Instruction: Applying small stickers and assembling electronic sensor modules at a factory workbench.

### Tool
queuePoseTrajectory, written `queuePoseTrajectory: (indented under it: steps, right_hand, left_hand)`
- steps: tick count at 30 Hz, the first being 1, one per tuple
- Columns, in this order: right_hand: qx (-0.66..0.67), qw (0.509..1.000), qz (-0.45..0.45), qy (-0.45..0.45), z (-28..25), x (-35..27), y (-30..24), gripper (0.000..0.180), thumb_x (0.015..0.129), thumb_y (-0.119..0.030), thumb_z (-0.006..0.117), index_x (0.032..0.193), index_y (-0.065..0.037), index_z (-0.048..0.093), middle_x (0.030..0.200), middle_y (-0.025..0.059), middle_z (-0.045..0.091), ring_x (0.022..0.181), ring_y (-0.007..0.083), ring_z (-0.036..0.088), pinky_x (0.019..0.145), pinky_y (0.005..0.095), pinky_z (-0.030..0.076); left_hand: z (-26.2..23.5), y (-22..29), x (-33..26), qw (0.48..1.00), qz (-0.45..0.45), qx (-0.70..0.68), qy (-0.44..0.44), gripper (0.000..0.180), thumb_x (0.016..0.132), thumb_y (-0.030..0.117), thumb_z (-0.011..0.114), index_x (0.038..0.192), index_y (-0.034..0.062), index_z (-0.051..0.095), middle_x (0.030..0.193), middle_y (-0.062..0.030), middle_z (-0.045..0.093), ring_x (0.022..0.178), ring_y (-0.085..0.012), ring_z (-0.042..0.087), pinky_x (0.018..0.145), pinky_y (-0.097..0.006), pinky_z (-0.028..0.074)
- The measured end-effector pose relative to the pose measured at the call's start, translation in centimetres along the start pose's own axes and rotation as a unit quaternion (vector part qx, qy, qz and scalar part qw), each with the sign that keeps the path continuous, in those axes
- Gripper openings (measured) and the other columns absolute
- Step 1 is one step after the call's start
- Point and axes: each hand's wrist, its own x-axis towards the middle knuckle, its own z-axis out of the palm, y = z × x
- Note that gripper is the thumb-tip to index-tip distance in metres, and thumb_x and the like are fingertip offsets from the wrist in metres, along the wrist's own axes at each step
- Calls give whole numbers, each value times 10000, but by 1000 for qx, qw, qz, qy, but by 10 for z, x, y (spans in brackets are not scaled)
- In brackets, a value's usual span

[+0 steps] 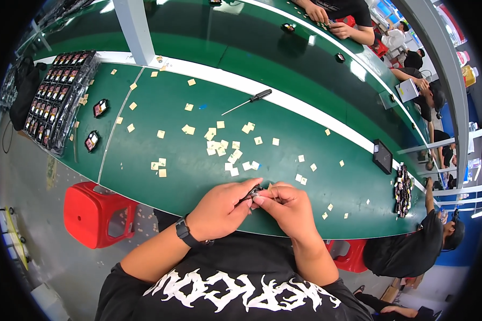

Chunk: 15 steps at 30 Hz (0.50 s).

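The left hand curls around a small, dark, glossy part, pinching it between thumb and fingers close in front of the person's chest. The right hand meets it from the other side, thumb and forefinger pressed together at the part's right end; a thin pale yellow edge shows by these fingertips, though whether it is a separate piece is too small to tell. The part sits between the two hands, held just above the green, smooth surface and mostly hidden by the fingers.

The step in hand appears to be close fingertip work on this one part, the left hand steadying and the right hand doing the finer handling. The next move seems to call for a firm left grip and a light, precise right pinch, with the part turned enough to be seen.

Ahead of both hands lie many scattered pale yellow, flat squares, with a black-handled screwdriver with a thin metal shaft beyond them. Far to the left of the left hand are two small black, faceted units with coloured faces, beside filled black plastic trays. Well to the right of the right hand stands a pile of dark parts, near a shallow black rectangular box.
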Motion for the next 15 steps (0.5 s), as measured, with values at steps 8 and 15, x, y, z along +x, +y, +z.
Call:
queuePoseTrajectory:
  steps: [8, 15]
  right_hand:
    - [174, 982, 73, 5, 1, 17, -12, 159, 860, 77, 749, 855, 35, 597, 865, 116, 694, 767, 191, 740, 712, 281, 590]
    - [121, 989, 84, -26, 1, 15, -8, 119, 894, 7, 750, 955, 65, 665, 873, 102, 717, 803, 153, 714, 738, 264, 569]
  left_hand:
    - [-6, -7, 2, 998, 9, -47, -34, 501, 962, -45, 504, 1461, -2, 498, 1016, -122, 705, 845, -185, 683, 790, -312, 562]
    - [2, 2, 1, 999, -8, -41, 8, 477, 968, -35, 527, 1443, -4, 512, 1016, -116, 707, 836, -161, 683, 767, -296, 571]
